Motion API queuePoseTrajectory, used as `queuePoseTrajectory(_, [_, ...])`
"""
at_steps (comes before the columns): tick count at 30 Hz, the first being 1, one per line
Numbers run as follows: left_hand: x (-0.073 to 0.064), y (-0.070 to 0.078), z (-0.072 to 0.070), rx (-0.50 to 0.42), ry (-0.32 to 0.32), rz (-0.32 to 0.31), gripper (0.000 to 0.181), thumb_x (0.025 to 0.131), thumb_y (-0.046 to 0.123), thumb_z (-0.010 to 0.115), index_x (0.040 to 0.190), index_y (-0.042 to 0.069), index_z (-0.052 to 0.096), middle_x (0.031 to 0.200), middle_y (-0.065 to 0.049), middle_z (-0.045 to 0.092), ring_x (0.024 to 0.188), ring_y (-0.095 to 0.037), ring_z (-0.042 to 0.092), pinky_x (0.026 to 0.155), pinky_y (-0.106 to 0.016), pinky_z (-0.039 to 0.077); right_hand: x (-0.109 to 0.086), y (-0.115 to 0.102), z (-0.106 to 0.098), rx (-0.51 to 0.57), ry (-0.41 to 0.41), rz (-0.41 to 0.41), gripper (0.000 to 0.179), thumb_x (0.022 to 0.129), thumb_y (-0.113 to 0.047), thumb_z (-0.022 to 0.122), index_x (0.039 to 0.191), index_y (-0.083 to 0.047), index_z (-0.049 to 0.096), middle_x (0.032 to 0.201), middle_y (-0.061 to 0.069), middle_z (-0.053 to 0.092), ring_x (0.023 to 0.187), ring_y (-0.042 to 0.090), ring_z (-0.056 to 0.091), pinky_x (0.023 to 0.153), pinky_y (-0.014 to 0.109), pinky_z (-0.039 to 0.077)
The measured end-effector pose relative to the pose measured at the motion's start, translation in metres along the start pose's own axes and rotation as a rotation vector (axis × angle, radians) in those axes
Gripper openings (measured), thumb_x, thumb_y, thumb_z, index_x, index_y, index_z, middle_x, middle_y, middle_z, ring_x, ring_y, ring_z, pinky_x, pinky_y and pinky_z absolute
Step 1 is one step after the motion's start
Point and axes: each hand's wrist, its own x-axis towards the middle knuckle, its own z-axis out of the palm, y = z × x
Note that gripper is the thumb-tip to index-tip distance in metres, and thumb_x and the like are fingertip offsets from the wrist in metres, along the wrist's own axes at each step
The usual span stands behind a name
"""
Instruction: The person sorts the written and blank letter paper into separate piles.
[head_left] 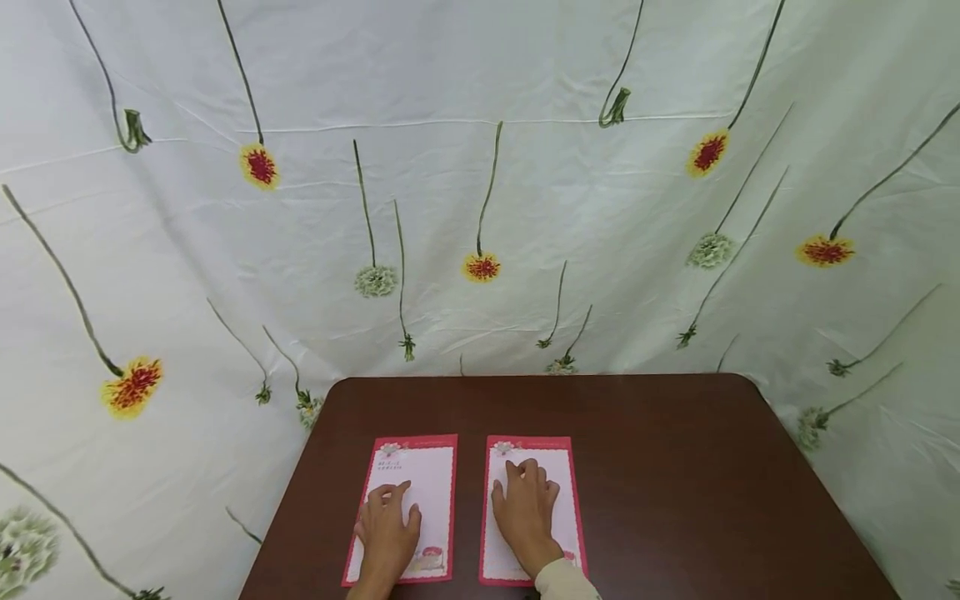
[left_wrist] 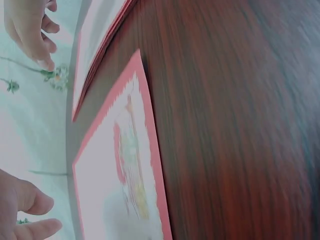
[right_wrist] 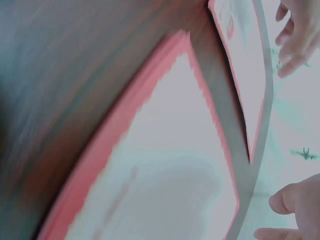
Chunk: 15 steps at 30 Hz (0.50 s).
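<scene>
A white paper sheet with a scalloped pinkish-red border [head_left: 435, 508] lies flat on the dark brown wood-grain tabletop [head_left: 675, 492]. In the sheet's upper-left corner is a printed whitish flower [head_left: 389, 449], with short lines of dark handwriting [head_left: 390, 466] just below it; a small red-topped printed picture [head_left: 431, 558] fills its lower-right corner.

The left hand [head_left: 386, 533] is over the sheet's lower-left part, thumb and forefinger apart, loose and grasping nothing. Whether its fingertips touch the paper cannot be told.

Just to the right of the sheet, with a narrow strip of tabletop between, lies a matching white and pinkish-red paper stack [head_left: 562, 525], its layered edges visible in the wrist views. The right hand [head_left: 527, 508], its wrist in a pale cream sleeve [head_left: 564, 581], is over this stack, fingers somewhat bent, thumb spread away, also released; contact there is unclear too.

Beyond the sheet hangs pale cloth printed with long-stemmed red, yellow and whitish flowers [head_left: 600, 192].
</scene>
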Motion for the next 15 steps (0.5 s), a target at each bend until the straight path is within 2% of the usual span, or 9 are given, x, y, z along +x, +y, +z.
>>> queuePoseTrajectory(7, [-0.002,0.021,0.014,-0.029,-0.088,0.015,0.041,0.093,0.013,0.071,0.133,0.005,0.069,0.135,-0.022,0.051,0.118,-0.041,0.048,0.091,-0.06,0.034,0.005,0.037,-0.022,0.0,0.017,0.08,0.039,0.093,-0.023,0.076,0.126,-0.002,0.074,0.112,0.013,0.058,0.104,0.033,0.054,0.085,0.054,0.035])
queuePoseTrajectory(15, [-0.005,0.036,0.03,-0.029,-0.143,0.107,0.04,0.092,0.015,0.074,0.131,0.005,0.07,0.136,-0.021,0.052,0.119,-0.041,0.049,0.09,-0.059,0.035,-0.003,0.075,-0.033,-0.005,-0.028,0.185,0.043,0.094,-0.025,0.075,0.13,-0.002,0.07,0.116,0.016,0.057,0.113,0.037,0.053,0.089,0.058,0.034])
